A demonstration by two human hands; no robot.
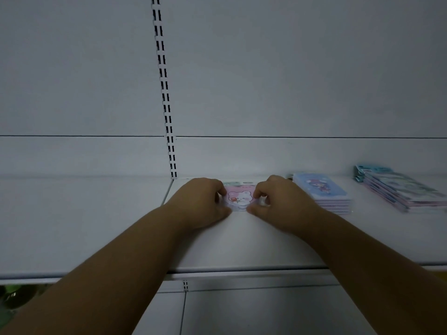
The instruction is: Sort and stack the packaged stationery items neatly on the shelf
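From the head camera we look across a white shelf (pixel 242 245) toward its pale back panel, where a slotted upright (pixel 167 112) runs down to the shelf's far edge. Our left hand (pixel 203 204) and right hand (pixel 280 204) meet at the far middle of the shelf, each with fingers curled round one end of a pink packet (pixel 238 198) printed with a white cartoon animal. The left hand pinches its left end, the right hand its right end, and the packet lies flat on the shelf between them, close to the back panel; we cannot tell how many packets lie beneath it. Just to the right of the right hand sits a neat blue-topped stack (pixel 324 194) of similar packets. Further right, near the frame's edge, a second stack (pixel 401 192) lies slightly fanned, its packets angled toward the near right.
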